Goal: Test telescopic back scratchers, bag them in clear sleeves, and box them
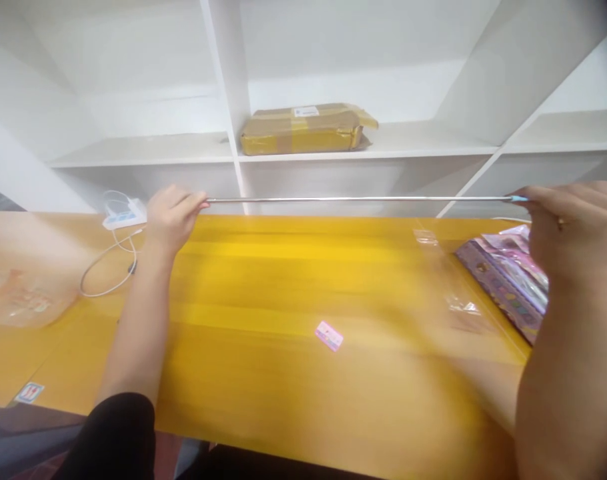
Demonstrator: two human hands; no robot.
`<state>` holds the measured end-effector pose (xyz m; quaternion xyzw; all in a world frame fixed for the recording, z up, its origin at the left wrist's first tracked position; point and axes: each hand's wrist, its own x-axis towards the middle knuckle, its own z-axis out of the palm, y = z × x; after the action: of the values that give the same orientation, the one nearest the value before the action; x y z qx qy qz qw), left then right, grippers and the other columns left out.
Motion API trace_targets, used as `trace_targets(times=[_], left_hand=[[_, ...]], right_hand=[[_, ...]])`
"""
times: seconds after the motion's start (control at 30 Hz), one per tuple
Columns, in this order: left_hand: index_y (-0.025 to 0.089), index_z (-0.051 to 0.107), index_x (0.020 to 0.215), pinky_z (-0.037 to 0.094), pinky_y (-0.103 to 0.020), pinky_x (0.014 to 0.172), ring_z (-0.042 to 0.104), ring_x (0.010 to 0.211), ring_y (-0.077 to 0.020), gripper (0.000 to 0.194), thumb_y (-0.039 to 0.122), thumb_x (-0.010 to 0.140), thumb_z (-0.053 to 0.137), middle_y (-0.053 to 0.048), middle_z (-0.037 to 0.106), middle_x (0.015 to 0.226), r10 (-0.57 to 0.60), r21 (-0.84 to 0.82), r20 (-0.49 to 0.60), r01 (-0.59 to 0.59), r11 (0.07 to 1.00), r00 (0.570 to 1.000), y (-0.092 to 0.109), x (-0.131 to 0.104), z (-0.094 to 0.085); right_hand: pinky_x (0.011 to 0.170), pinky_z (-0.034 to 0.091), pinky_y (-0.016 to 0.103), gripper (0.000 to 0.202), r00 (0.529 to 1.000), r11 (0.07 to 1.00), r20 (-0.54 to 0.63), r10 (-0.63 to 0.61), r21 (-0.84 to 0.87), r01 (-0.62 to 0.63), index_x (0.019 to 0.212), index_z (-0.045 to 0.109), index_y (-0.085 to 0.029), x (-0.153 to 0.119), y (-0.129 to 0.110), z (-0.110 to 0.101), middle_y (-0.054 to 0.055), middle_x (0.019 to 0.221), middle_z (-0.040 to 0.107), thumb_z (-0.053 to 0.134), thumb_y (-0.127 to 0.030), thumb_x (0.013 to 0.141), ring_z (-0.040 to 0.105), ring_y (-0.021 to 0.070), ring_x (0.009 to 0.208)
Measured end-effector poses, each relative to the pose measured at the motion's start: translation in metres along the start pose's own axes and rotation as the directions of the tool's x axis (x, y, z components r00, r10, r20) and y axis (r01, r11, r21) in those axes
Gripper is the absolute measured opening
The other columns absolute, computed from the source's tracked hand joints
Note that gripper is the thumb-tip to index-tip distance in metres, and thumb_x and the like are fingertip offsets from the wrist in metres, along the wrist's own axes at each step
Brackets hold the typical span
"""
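A long thin silvery rod (pixel 353 199) stretches level across the view, above the back part of the yellow table (pixel 263 373). Its left tip is pinched between the thumb and fingers of my left hand (pixel 176 213). At the other end my right hand (pixel 576 223), with a ring on one finger, grips a light-blue end piece (pixel 518 199). Both arms reach forward, spread wide. Whether the rod is telescopic I cannot tell. On the tabletop below lies a small pink-and-white card (pixel 329 336).
White shelving (pixel 408 140) rises behind the table and holds a taped cardboard box (pixel 303 130). A power strip (pixel 125 215) with a white cable (pixel 103 291) sits at left, near an orange-printed plastic bag (pixel 28 300). Purple packaging (pixel 506 283) and a clear wrapper (pixel 463 307) lie at right.
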<state>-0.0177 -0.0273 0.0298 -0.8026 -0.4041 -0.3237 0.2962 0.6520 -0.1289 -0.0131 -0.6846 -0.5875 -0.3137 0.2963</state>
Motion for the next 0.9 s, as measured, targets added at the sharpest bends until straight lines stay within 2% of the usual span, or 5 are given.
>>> trace_targets(times=[0.23, 0.4, 0.5, 0.77, 0.9], left_hand=[[0.025, 0.072, 0.094, 0.044, -0.037, 0.078, 0.067, 0.096, -0.0254, 0.026, 0.038, 0.107, 0.053, -0.008, 0.075, 0.094, -0.124, 0.104, 0.156, 0.109, 0.989, 0.98, 0.017, 0.002, 0.012], [0.024, 0.074, 0.088, 0.039, -0.036, 0.07, 0.072, 0.096, -0.0297, 0.019, 0.028, 0.096, 0.058, -0.01, 0.079, 0.095, -0.303, 0.256, 0.264, 0.237, 0.937, 0.916, 0.032, 0.002, 0.019], [0.023, 0.078, 0.093, 0.038, -0.037, 0.072, 0.073, 0.096, -0.0321, 0.02, 0.028, 0.094, 0.059, -0.011, 0.08, 0.096, -0.374, 0.272, 0.295, 0.298, 0.915, 0.879, 0.038, 0.003, 0.017], [0.023, 0.081, 0.104, 0.042, -0.037, 0.075, 0.074, 0.098, -0.034, 0.033, 0.038, 0.1, 0.051, -0.014, 0.081, 0.101, -0.38, 0.367, 0.417, 0.229, 0.901, 0.826, 0.043, 0.008, 0.012], [0.022, 0.08, 0.097, 0.042, -0.037, 0.075, 0.073, 0.098, -0.0346, 0.032, 0.027, 0.098, 0.049, -0.015, 0.08, 0.1, -0.403, 0.373, 0.44, 0.244, 0.895, 0.802, 0.04, 0.011, 0.011]], right_hand=[[0.094, 0.051, 0.027, 0.022, 0.993, 0.997, 0.115, 0.014, 0.076, -0.023, 0.119, 0.079, -0.017, -0.003, -0.013, -0.014, 0.016, 0.12, 0.078, 0.067, -0.024, 0.101, 0.073, 0.0199, 0.106], [0.091, 0.052, 0.029, 0.026, 0.985, 0.993, 0.166, 0.045, 0.104, -0.063, 0.109, 0.08, -0.019, -0.004, -0.01, -0.012, 0.01, 0.11, 0.08, 0.064, -0.024, 0.09, 0.075, 0.0208, 0.097], [0.094, 0.052, 0.031, 0.025, 0.949, 0.991, 0.307, 0.069, 0.091, -0.102, 0.103, 0.082, -0.023, -0.004, -0.005, -0.008, 0.006, 0.114, 0.081, 0.064, -0.028, 0.086, 0.075, 0.0224, 0.101], [0.088, 0.048, 0.033, 0.014, 0.85, 0.988, 0.504, 0.153, -0.067, -0.139, 0.098, 0.081, -0.021, 0.002, -0.021, -0.014, 0.011, 0.102, 0.081, 0.071, -0.025, 0.089, 0.071, 0.024, 0.099], [0.087, 0.046, 0.034, 0.016, 0.852, 0.994, 0.511, 0.112, -0.055, -0.098, 0.093, 0.08, -0.021, 0.003, -0.028, -0.016, 0.012, 0.106, 0.08, 0.063, -0.021, 0.093, 0.069, 0.0242, 0.098]])
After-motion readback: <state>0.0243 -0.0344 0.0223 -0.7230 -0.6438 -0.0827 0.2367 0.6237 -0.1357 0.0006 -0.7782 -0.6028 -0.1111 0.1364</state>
